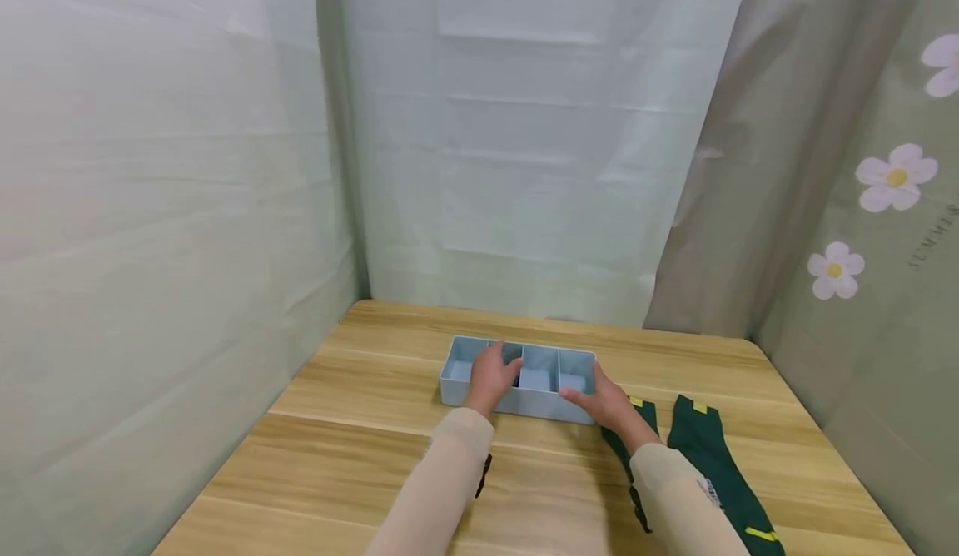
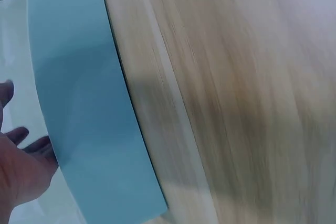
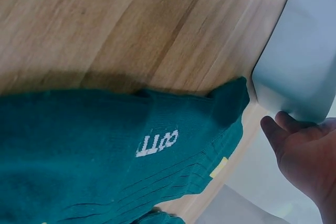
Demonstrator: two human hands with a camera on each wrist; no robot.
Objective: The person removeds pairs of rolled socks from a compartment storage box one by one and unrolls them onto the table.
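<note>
A light blue divided storage box [image 1: 535, 404] lies lengthwise on the table, its compartments in a row. My left hand [image 1: 492, 375] reaches over the front wall at the second compartment from the left, fingers loosely spread; in the left wrist view its fingers stand by the rim and grip nothing visible. With my right hand [image 1: 603, 399] I hold the box's right end, thumb at the front rim, fingers around the end wall. Two dark green socks [image 1: 712, 448] with yellow patches lie right of the box, one partly hidden under my right forearm. White lettering shows on a sock [image 3: 157, 142].
The wood-grain table [image 1: 330, 439] carries the box and socks. Pale curtains [image 1: 517, 165] hang behind and at the left, and a flowered curtain [image 1: 862, 356] hangs on the right. Dark straps show beneath both wrists.
</note>
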